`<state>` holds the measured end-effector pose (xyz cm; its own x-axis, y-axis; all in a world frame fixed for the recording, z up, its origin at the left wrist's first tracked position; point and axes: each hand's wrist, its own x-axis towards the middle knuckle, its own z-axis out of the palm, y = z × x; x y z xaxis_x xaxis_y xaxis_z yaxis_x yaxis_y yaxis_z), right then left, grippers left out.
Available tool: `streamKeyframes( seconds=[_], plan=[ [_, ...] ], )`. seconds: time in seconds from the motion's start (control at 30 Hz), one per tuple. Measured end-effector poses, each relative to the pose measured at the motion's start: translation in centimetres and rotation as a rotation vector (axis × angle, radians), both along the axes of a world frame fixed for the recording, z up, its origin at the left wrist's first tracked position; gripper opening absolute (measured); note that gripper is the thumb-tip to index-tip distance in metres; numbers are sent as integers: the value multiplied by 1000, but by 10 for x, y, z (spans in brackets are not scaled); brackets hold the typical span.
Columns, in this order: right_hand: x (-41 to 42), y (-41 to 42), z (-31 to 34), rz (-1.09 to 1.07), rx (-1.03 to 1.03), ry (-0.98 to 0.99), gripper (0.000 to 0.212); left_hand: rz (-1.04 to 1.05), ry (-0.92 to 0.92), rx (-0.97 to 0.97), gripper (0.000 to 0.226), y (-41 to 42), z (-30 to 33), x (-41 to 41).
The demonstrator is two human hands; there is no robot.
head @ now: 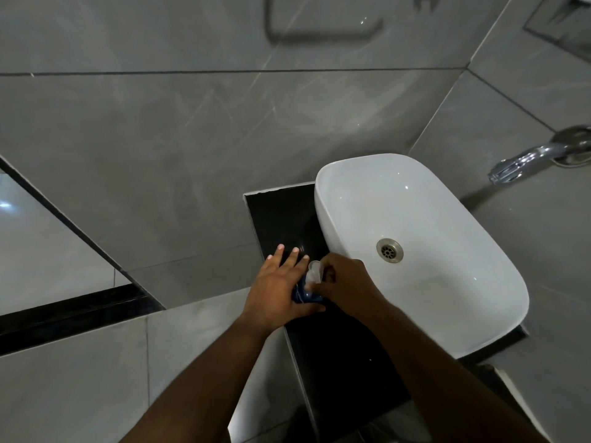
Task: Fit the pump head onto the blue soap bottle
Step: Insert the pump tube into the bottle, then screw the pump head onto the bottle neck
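The blue soap bottle [303, 294] stands on the black counter [281, 215] left of the basin, mostly hidden between my hands. My left hand [278, 289] presses against its left side with thumb under and fingers spread out straight. The clear pump head [314, 271] sits at the bottle's top. My right hand [343, 284] is closed around the pump head from the right. How far the pump sits in the neck is hidden by my fingers.
A white basin [447, 292] with a metal drain [389, 250] fills the counter's right part. A chrome tap [524, 163] sticks out from the right wall. Grey tiled walls stand behind and left; the counter's left edge drops beside my left wrist.
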<state>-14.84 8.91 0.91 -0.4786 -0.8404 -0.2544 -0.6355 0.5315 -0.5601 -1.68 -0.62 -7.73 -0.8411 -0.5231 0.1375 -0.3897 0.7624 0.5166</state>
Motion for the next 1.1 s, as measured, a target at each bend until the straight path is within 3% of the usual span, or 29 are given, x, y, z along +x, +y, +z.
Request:
streamKeyframes(
  seconds=[0.1,0.2,0.33,0.43,0.57,0.73,0.93,1.1],
  plan=[
    [0,5,-11,-5,-17,-71,46,3,8,15,101,0,-1,1],
    [-1,7,-17,-14,-44,-124,40,6,2,13,101,1,-2,1],
    [1,5,-14,-27,-100,-38,26,8,11,4,101,2,-2,-1],
    [4,2,-9,-46,-95,-5,32,9,34,2,99,2,-2,0],
    [1,3,-1,123,-106,-57,47,4,53,28,101,1,-1,1],
    [-9,-1,1,182,26,93,19,9,30,34,102,0,-4,0],
    [-6,3,5,209,-77,11,38,15,52,43,100,2,-4,1],
    [-10,3,7,183,-14,96,27,19,26,33,98,3,-2,1]
  ],
)
